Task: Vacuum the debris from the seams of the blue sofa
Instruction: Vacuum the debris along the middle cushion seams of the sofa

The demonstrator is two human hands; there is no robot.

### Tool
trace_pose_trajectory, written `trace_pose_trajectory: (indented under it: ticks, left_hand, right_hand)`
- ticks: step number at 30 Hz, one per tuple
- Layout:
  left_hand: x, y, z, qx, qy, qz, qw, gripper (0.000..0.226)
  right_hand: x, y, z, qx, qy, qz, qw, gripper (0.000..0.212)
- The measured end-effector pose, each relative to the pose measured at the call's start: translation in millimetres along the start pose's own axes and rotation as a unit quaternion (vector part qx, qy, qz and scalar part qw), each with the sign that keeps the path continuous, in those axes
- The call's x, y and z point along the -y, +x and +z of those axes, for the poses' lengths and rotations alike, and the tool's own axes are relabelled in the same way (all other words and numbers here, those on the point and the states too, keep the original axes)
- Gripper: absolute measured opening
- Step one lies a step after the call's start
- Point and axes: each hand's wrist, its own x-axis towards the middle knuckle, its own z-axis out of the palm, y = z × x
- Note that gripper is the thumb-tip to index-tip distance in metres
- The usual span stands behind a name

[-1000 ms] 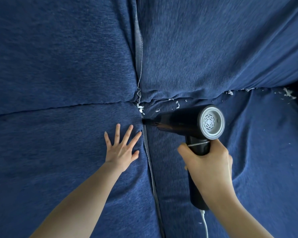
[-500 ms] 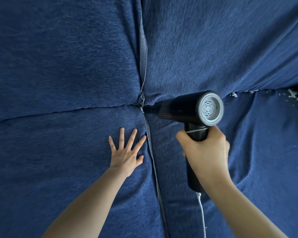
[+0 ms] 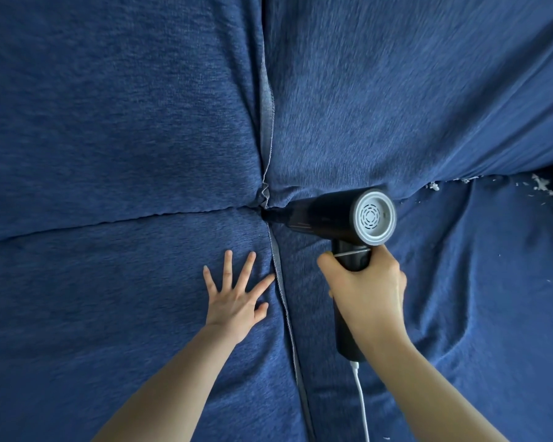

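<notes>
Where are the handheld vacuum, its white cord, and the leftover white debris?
handheld vacuum (image 3: 328, 215): head view, on the black barrel.
white cord (image 3: 361, 397): head view, mid-length below the handle.
white debris (image 3: 541, 186): head view, largest clump at the right seam.

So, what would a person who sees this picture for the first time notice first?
The black handheld vacuum at the centre, held by the right hand, its nozzle pushed into the spot where the blue sofa seams cross. Next, the left hand lies flat, fingers spread, on the cushion beside the seam. White debris lies at far right.
</notes>
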Motion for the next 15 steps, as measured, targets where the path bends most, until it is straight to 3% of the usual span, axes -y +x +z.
trace_pose_trajectory:
  ticks: [15]
  left_hand:
    - [-3.0, 0.1, 0.0, -0.002, -0.014, -0.016, 1.000, 0.073]
  right_hand:
    - [-14.0, -22.2, -25.1, 0.032, -0.013, 0.001, 0.999, 0.024]
